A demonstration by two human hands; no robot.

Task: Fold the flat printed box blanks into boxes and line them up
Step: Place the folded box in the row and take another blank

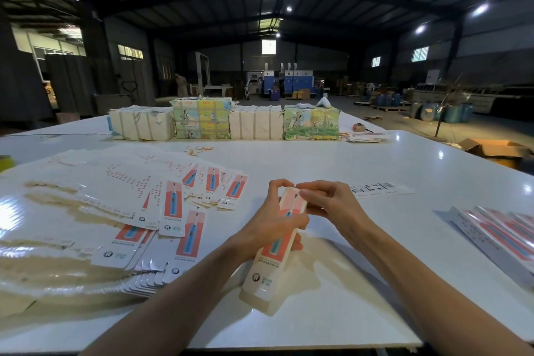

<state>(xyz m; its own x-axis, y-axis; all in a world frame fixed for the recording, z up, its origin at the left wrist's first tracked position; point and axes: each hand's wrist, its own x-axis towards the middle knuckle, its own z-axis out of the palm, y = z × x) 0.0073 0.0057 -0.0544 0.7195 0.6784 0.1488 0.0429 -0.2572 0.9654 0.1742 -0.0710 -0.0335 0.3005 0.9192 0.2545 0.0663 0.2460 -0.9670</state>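
- A person's left hand [270, 221] curls round the middle of one long, narrow white-and-coral printed cardboard box [270, 267], held tilted above the glossy white table [346, 159]. The near end of the box points back toward the person.
- The right hand [332, 206] pinches the far end of the same box, fingertips bent onto its top edge next to the left thumb.
- The box face shows a blue toothbrush on a coral panel and a round tooth logo near its lower end. The lettering beside the logo is too blurred to read.
- Left of the left hand lies a fanned heap of flat white-and-coral box blanks [173, 205] with the same toothbrush print, too many and too overlapped to count.
- Just beyond the right hand lies one flat white strip with black barcode marks [378, 188], its print too small to read.
- Well to the right of the right hand, folded boxes lie side by side in a row [502, 237] that the frame edge cuts off. At least three can be seen.
- Far beyond both hands stand four strapped paper bundles: two plain white [141, 124] [255, 123] and two wrapped in illustrated green-and-yellow paper [202, 118] [311, 122].
- Orange rubber bands [199, 150] lie between the blanks and the bundles.
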